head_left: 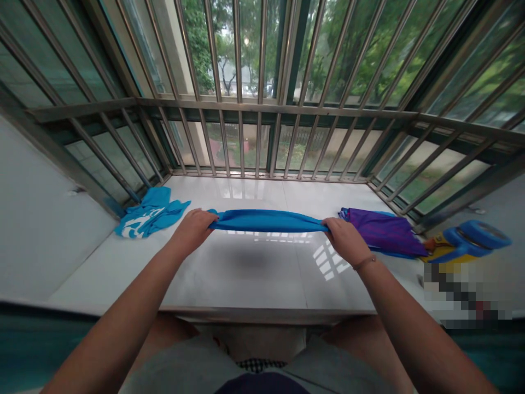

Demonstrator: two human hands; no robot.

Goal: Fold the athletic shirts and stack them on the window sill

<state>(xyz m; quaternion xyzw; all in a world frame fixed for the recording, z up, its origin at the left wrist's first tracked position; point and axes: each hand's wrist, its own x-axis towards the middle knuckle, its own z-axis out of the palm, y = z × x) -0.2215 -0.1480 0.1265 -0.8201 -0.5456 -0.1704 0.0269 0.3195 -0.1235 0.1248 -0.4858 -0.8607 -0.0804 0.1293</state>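
A blue cloth [268, 220], gathered into a long narrow band, is stretched level above the white sill. My left hand [197, 227] is closed on one end of it, and my right hand [343, 236] grips the other end. What kind of cloth it is, I cannot tell. To the left of my left hand lies a crumpled turquoise garment [153, 213] with white printing. Beside my right hand rests a folded purple cloth [381, 231], with some blue fabric showing beneath it.
The glossy white sill [246, 284] spans the window bay, its front edge close to my legs. Metal bars [262, 106] enclose the back and sides. At the right stands a blue-and-yellow container [467, 241] next to the purple cloth, with a blurred-out patch below it.
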